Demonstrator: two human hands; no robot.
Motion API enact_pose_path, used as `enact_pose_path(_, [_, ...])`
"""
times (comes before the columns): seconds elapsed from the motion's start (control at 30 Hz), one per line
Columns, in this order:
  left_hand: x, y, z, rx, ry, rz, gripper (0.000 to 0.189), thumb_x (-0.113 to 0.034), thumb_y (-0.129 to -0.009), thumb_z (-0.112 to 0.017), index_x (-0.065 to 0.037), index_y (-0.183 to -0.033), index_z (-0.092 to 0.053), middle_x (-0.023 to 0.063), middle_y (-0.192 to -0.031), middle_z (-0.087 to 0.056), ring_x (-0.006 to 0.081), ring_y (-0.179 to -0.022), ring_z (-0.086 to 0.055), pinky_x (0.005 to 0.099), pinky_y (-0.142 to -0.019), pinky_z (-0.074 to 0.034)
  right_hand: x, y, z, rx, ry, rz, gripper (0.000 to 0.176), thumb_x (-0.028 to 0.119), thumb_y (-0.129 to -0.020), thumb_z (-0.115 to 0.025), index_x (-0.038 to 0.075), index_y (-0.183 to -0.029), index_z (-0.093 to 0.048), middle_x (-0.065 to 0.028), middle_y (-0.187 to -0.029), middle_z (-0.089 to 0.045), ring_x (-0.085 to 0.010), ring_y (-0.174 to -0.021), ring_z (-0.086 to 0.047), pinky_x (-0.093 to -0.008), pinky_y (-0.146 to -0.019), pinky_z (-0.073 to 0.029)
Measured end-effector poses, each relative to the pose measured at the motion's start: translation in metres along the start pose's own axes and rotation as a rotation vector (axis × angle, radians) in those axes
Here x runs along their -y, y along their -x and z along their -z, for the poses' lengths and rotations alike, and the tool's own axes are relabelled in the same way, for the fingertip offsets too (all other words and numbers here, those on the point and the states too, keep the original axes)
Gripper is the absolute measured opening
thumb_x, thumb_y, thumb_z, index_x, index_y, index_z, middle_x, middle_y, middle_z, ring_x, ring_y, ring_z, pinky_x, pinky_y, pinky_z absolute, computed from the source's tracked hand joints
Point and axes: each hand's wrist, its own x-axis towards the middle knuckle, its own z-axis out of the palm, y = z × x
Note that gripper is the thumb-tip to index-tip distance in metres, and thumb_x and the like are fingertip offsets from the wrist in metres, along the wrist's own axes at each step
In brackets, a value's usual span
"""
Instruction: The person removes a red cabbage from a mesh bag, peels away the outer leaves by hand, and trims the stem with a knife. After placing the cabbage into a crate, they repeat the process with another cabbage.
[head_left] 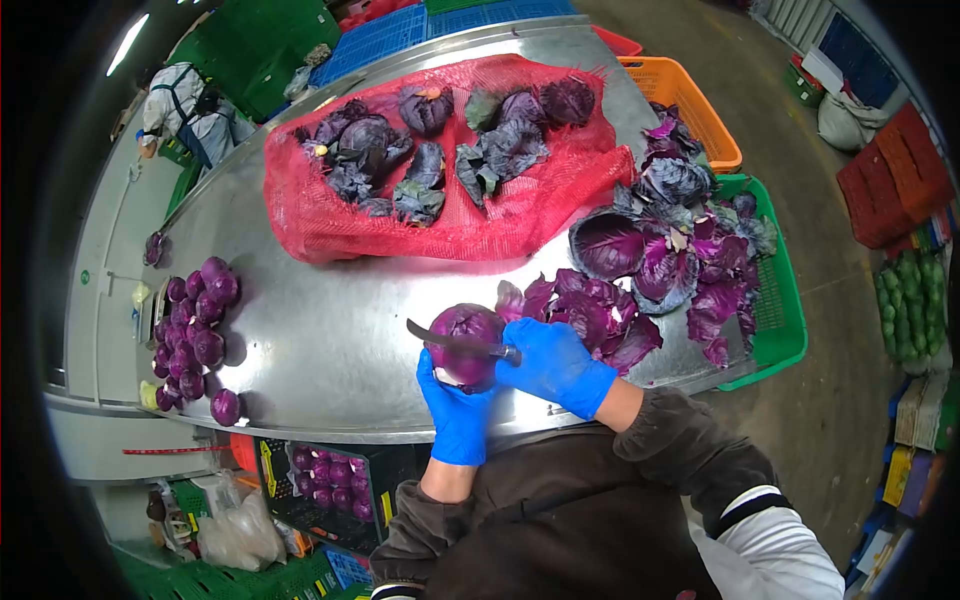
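Observation:
My left hand [455,415], in a blue glove, grips a red cabbage [468,325] from below and the near side, at the front of the steel table [330,370]. In my gloved right hand [560,365] is the handle of a knife with a curved blade [452,342]. The blade lies across the cabbage in this view, its hooked tip pointing left. Just right of the cabbage, loose purple leaves [590,315] are heaped on the table, close behind my right hand.
A red mesh bag [450,225] with untrimmed cabbages lies at the back. Trimmed cabbages [190,330] are grouped on the left. More leaves spill toward a green crate [785,300]; an orange crate [690,95] stands behind it. Below the edge is a black crate [395,470]. Another person [190,110] works far left.

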Motion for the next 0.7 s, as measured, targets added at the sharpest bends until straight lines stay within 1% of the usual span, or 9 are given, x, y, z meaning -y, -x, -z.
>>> enact_pose_path(0.17, [0.003,0.005,-0.02,-0.024,-0.025,0.046,0.057,-0.043,-0.089,-0.047,-0.008,-0.134,-0.044,0.0161,-0.132,-0.049,0.0322,-0.121,-0.049,0.0495,-0.103,-0.041,-0.024,-0.001,-0.006,-0.129,-0.017,0.114,0.021,0.024,-0.074,-0.063,0.005,-0.077,-0.058,-0.0152,-0.068,-0.058,-0.031,-0.063,-0.063,-0.0424,-0.061,-0.05])
enact_pose_path(0.23, [0.003,0.005,-0.024,0.096,-0.009,0.197,0.059,-0.045,-0.087,-0.048,-0.009,-0.134,-0.043,0.0181,-0.134,-0.047,0.034,-0.122,-0.048,0.0511,-0.105,-0.038,-0.039,-0.005,-0.002,-0.067,-0.606,0.062,0.017,0.02,-0.078,-0.064,0.003,-0.079,-0.061,-0.0098,-0.065,-0.059,-0.0176,-0.058,-0.059,-0.0338,-0.055,-0.048])
enact_pose_path(0.27, [0.004,0.002,-0.02,0.114,-0.156,0.193,0.055,-0.046,-0.084,-0.053,-0.016,-0.129,-0.05,0.0107,-0.13,-0.053,0.0279,-0.121,-0.05,0.0483,-0.106,-0.037,-0.036,-0.004,0.017,0.189,-0.994,-0.306,0.016,0.018,-0.081,-0.065,0.003,-0.081,-0.064,-0.0041,-0.069,-0.062,-0.0081,-0.06,-0.054,-0.0257,-0.054,-0.044])
enact_pose_path(0.3, [0.007,-0.001,-0.013,0.109,-0.156,0.19,0.055,-0.046,-0.084,-0.053,-0.016,-0.129,-0.05,0.0107,-0.13,-0.053,0.0279,-0.121,-0.05,0.0483,-0.106,-0.037,-0.054,-0.004,0.027,0.195,-0.996,-0.307,0.016,0.018,-0.081,-0.065,0.003,-0.081,-0.064,-0.0041,-0.069,-0.062,-0.0081,-0.06,-0.054,-0.0257,-0.054,-0.044])
enact_pose_path(0.37, [0.018,-0.006,0.007,0.246,-1.599,-0.233,0.046,-0.047,-0.082,-0.058,-0.023,-0.121,-0.058,-0.0001,-0.123,-0.06,0.0192,-0.118,-0.054,0.0436,-0.106,-0.037,-0.087,-0.004,0.038,0.392,-1.4,-0.363,0.016,0.018,-0.082,-0.066,0.003,-0.084,-0.065,-0.0026,-0.075,-0.064,-0.006,-0.066,-0.055,-0.022,-0.054,-0.041])
enact_pose_path(0.4, [0.026,-0.005,0.014,0.217,-1.3,-0.222,0.037,-0.047,-0.081,-0.06,-0.03,-0.113,-0.062,-0.0092,-0.115,-0.063,0.0126,-0.114,-0.056,0.0397,-0.105,-0.037,-0.084,-0.005,0.039,0.406,-1.4,-0.366,0.016,0.018,-0.082,-0.066,0.003,-0.084,-0.065,-0.0026,-0.075,-0.064,-0.006,-0.066,-0.055,-0.022,-0.054,-0.041])
enact_pose_path(0.47, [0.027,-0.005,0.02,0.232,-1.369,-0.254,0.042,-0.048,-0.082,-0.06,-0.025,-0.117,-0.06,-0.0053,-0.118,-0.062,0.0142,-0.115,-0.055,0.0403,-0.104,-0.038,-0.073,-0.004,0.05,-0.095,-0.881,-0.499,0.018,0.018,-0.082,-0.068,0.001,-0.088,-0.065,-0.0041,-0.075,-0.064,-0.0078,-0.069,-0.058,-0.0229,-0.058,-0.045])
enact_pose_path(0.63, [0.027,0.0,0.002,0.185,-1.37,-0.273,0.053,-0.038,-0.086,-0.06,-0.009,-0.129,-0.049,0.0103,-0.125,-0.057,0.0214,-0.118,-0.053,0.0429,-0.103,-0.041,-0.046,0.012,0.009,0.086,-1.137,-0.292,0.045,0.015,-0.083,-0.073,-0.001,-0.12,-0.055,-0.008,-0.108,-0.061,-0.0133,-0.098,-0.058,-0.0274,-0.084,-0.049])
enact_pose_path(0.7, [0.017,-0.007,0.02,0.198,-0.213,-0.032,0.065,-0.049,-0.092,-0.035,-0.005,-0.14,-0.035,0.0214,-0.139,-0.041,0.0367,-0.129,-0.04,0.052,-0.109,-0.031,-0.027,0.019,0.0,0.122,-1.035,-0.206,0.053,0.017,-0.081,-0.074,0.001,-0.127,-0.052,-0.0079,-0.112,-0.061,-0.012,-0.103,-0.055,-0.0264,-0.088,-0.047])
